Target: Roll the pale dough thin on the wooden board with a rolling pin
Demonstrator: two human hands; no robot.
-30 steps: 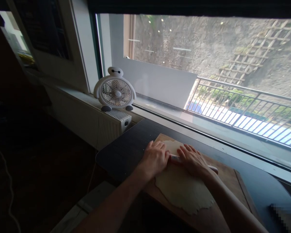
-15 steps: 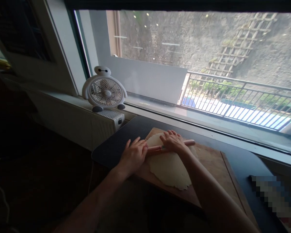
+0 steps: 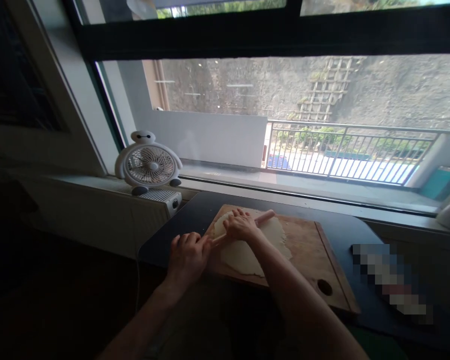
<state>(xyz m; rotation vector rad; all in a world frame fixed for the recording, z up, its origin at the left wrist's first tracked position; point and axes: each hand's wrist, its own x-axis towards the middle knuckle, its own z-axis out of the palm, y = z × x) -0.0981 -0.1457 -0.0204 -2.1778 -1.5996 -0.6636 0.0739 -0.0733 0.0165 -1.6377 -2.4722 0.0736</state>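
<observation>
A thin, pale sheet of dough [image 3: 247, 260] with a ragged edge lies flat on a wooden cutting board [image 3: 303, 240]. Slanting across it is a wooden rolling pin [image 3: 265, 217], its far end pointing up and right. My left hand [image 3: 190, 252] is closed at the pin's near left end, beyond the board's left edge, with its fingers curled. Farther along, my right hand [image 3: 240, 224] lies over the pin's middle, fingers bent across it and hiding that stretch. The pin's left tip is hidden by my left hand.
The board rests on a dark table [image 3: 165, 240] by a large window. A white fan [image 3: 150, 165] stands on a radiator [image 3: 153, 200] at the left. A blurred-out object [image 3: 390, 282] lies on the table's right side. The board has a round hole near its right corner.
The view has tilted up and turned. The rolling pin now slants more steeply across the dough. My left hand's fingers, spread before, are now curled in; my right hand stays on the pin.
</observation>
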